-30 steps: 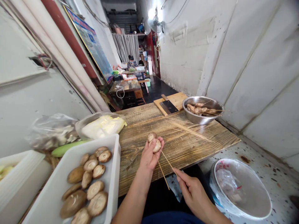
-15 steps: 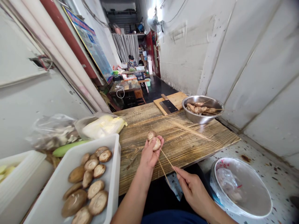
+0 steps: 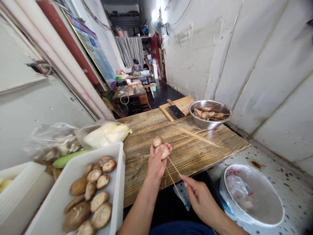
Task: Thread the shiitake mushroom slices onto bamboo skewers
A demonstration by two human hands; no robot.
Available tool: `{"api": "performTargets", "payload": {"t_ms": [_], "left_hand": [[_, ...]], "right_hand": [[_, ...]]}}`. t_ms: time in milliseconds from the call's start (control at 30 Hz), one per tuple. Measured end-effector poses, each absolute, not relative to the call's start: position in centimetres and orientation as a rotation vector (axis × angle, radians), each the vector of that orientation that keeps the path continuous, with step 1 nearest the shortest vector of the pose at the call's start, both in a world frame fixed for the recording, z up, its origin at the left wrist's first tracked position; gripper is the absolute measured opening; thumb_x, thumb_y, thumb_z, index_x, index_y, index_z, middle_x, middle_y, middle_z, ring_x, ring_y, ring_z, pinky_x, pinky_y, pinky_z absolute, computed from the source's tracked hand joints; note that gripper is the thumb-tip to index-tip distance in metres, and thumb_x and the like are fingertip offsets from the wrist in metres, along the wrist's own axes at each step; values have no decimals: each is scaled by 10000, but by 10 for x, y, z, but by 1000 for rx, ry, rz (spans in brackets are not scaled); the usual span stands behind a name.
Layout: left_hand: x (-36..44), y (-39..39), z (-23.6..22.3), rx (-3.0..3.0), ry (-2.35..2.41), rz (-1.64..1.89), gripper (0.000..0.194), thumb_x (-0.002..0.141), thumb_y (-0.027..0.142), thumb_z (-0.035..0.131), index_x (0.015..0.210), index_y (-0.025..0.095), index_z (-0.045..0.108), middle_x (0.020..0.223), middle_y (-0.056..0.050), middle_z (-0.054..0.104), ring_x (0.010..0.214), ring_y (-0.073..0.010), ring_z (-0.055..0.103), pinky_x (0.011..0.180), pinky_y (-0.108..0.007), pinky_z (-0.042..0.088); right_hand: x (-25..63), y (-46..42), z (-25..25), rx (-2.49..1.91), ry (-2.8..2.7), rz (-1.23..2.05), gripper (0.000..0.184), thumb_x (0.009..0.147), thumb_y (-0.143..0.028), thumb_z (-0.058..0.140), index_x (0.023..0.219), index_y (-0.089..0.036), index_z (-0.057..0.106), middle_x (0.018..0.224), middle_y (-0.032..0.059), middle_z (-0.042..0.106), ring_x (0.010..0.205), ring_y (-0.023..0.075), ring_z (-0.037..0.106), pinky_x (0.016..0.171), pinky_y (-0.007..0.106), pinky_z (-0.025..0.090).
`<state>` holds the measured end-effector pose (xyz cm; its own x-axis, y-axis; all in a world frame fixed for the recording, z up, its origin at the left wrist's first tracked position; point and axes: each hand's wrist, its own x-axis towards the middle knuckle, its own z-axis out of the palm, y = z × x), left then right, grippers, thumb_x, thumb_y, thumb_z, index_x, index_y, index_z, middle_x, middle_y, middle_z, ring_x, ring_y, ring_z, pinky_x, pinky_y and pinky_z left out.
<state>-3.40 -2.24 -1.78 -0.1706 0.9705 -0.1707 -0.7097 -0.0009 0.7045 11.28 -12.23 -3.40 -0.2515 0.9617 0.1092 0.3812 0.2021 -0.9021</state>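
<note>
My left hand (image 3: pixel 155 163) is closed around a mushroom cap (image 3: pixel 163 151) over the wooden table (image 3: pixel 186 153); a second mushroom (image 3: pixel 157 141) sits just beyond it at my fingertips. Two thin bamboo skewers (image 3: pixel 173 172) run from the held mushroom down to my right hand (image 3: pixel 199 199), which pinches their lower ends near the table's front edge. A white tray of mushrooms (image 3: pixel 61 195) lies to the left of my left arm.
Loose skewers (image 3: pixel 198 137) lie on the table in front of a steel bowl (image 3: pixel 210 115) holding skewered mushrooms. A cutting board with a cleaver (image 3: pixel 176 111) is behind. Bagged vegetables (image 3: pixel 102 132) sit left. A lined bin (image 3: pixel 251 195) stands on the floor, right. A person sits far back.
Both hands hold almost the same pose; the view has shifted slightly, and my right hand has edged a little up the skewers toward the mushroom.
</note>
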Motion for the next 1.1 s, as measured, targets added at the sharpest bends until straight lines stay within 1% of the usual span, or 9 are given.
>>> {"api": "performTargets", "payload": {"t_ms": [100,200,367,567,733,800,900,1000,1100], "left_hand": [[-32,-24,-18,461,796,1567,354,747,89,658,1058,194,523,863,-57,688,830,-162,674,835,-342,531],[-32,-26,-19,466,772,1570,320,768,134,648,1056,195,523,872,-65,687,847,-174,672,843,-367,527],[-35,-27,-19,491,779,1535,253,783,170,639,1014,180,536,853,-70,688,816,-166,672,824,-343,530],[-32,-30,-16,532,783,1518,299,768,196,663,1033,166,526,868,-78,692,846,-170,667,862,-345,511],[-27,-36,-16,537,766,1506,352,768,200,668,1077,191,500,878,-56,690,848,-164,667,887,-371,495],[-28,-37,-15,517,748,1496,385,764,202,674,1101,206,490,925,-62,691,892,-182,663,890,-392,492],[-33,-34,-11,437,716,1435,366,793,336,637,1103,198,501,1008,-105,680,963,-240,649,856,-446,505],[-35,-29,-7,354,796,1468,309,808,379,606,1016,164,528,945,-120,691,900,-244,668,803,-438,526],[-32,-26,-6,349,923,1534,232,801,317,626,932,150,533,842,-100,702,769,-206,683,727,-375,544]], "right_hand": [[110,-121,-35,-1284,-1746,1006,415,923,-308,352,1149,-109,638,594,20,587,431,124,462,451,231,421],[106,-119,-36,-1279,-1738,983,404,920,-310,351,1119,-130,654,501,-16,490,393,121,407,419,220,390],[101,-114,-38,-1256,-1757,925,393,919,-277,336,1091,-116,651,587,15,545,485,139,501,524,237,448],[94,-111,-39,-1216,-1774,905,368,933,-252,322,1074,-108,630,588,3,528,530,141,529,557,234,438],[89,-107,-41,-1199,-1755,926,346,950,-255,303,1048,-130,611,469,-55,387,477,145,484,495,220,392],[90,-105,-41,-1194,-1760,916,339,953,-258,296,1042,-137,600,470,-60,380,452,139,459,482,220,379],[96,-106,-41,-1189,-1798,874,318,949,-247,298,1029,-142,587,561,-28,472,497,132,474,528,225,392],[102,-109,-39,-1186,-1854,884,308,941,-233,300,1005,-136,585,618,-11,500,521,125,467,532,225,378],[104,-113,-39,-1183,-1868,934,306,940,-249,307,997,-130,584,563,-44,407,465,111,385,455,216,302]]}}
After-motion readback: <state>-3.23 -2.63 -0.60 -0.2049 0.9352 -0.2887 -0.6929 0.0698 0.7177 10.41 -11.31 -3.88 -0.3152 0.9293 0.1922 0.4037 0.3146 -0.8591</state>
